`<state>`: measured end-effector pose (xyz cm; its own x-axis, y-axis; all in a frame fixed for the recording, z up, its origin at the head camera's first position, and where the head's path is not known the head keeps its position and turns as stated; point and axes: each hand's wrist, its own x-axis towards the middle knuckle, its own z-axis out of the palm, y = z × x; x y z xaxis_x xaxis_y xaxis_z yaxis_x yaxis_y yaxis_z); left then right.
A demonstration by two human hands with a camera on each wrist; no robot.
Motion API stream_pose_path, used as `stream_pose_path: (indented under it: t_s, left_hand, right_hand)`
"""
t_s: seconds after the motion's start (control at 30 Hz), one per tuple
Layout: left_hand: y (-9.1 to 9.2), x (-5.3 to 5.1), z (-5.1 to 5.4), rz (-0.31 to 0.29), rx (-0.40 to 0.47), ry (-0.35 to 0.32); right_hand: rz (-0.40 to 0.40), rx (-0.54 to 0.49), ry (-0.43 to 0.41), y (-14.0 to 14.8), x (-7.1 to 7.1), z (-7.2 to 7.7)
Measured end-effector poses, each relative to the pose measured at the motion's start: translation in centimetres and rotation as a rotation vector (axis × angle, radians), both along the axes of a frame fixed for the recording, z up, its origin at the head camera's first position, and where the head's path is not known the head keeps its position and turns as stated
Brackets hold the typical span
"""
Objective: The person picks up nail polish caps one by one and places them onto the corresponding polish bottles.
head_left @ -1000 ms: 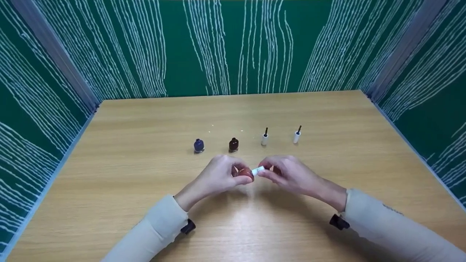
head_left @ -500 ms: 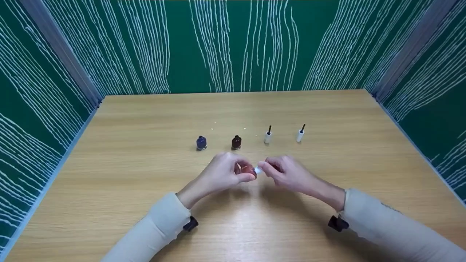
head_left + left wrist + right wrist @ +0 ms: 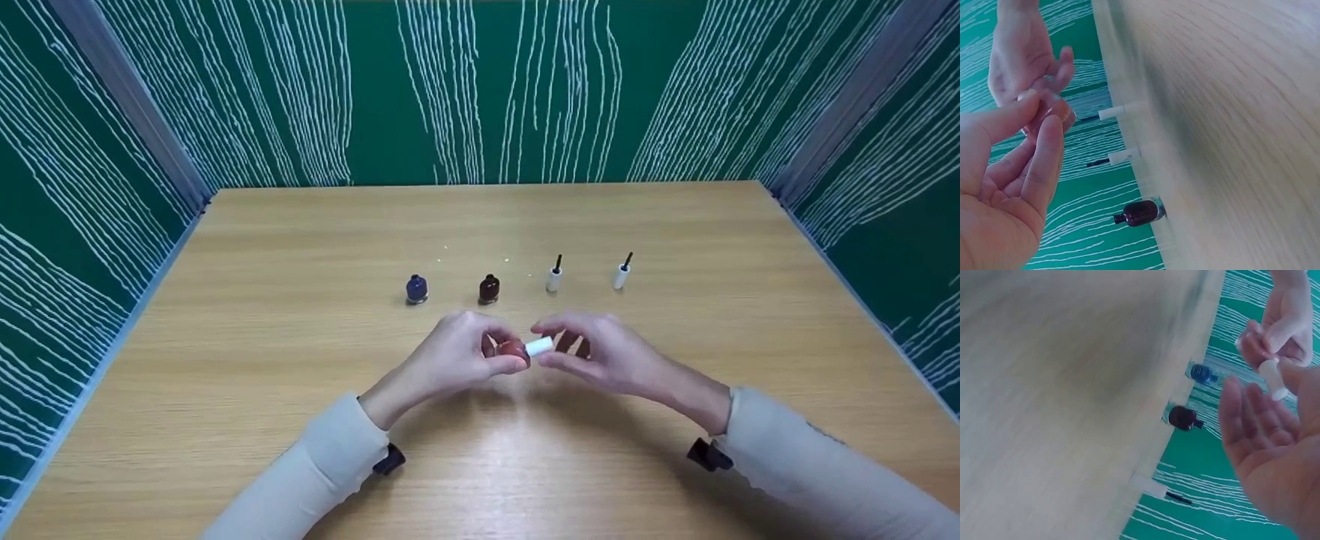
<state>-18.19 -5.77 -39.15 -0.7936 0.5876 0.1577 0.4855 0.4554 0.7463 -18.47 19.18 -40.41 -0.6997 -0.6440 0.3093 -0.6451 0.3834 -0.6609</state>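
Observation:
My left hand pinches a small nail polish bottle, orange-red and tilted, between thumb and fingers above the table. A white cap sits on its neck and points to the right. Beside the cap, my right hand has its fingers spread and loosely bent, with no grip on it. In the right wrist view the thumb lies close to the cap; whether it touches is unclear. The left fingers hide part of the bottle in the left wrist view.
Farther back on the wooden table stand an uncapped blue polish bottle and an uncapped dark red one. To their right, two white brush caps stand with brushes up. Green, white-streaked walls enclose the table.
The right hand pinched and twisted the white cap earlier; now its fingers have spread and let go. The left hand keeps holding the bottle. The head view has shifted slightly.

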Motion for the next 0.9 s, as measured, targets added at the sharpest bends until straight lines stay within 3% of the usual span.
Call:
stream_pose_path:
  t_s: [0.07,0.13,0.3,0.53,0.67,0.77,0.9]
  left_hand:
    - [0.0,0.2,0.2,-0.010,0.004,0.007]
    - [0.1,0.3,0.4,-0.022,0.009,0.006]
    - [0.3,0.6,0.3,-0.036,0.009,-0.007]
    - [0.4,1.0,0.2,-0.023,-0.010,-0.010]
    - [0.2,1.3,0.4,-0.018,-0.019,0.038]
    - [0.1,1.5,0.5,-0.020,-0.027,0.072]
    - [-0.1,1.5,0.3,-0.022,-0.025,0.055]
  right_hand:
    - [0.045,-0.031,0.138,0.1,-0.1,-0.1]
    - [0.076,-0.065,0.225,0.1,0.0,-0.3]
    - [0.079,-0.084,0.295,0.3,0.3,-0.7]
    - [0.021,-0.009,0.301,0.1,0.7,-1.1]
    - [-0.035,0.026,0.287,-0.4,1.1,-1.2]
    - [-0.066,0.046,0.206,-0.8,1.3,-0.9]
    - [-0.083,0.098,0.077,-1.0,1.3,-0.5]
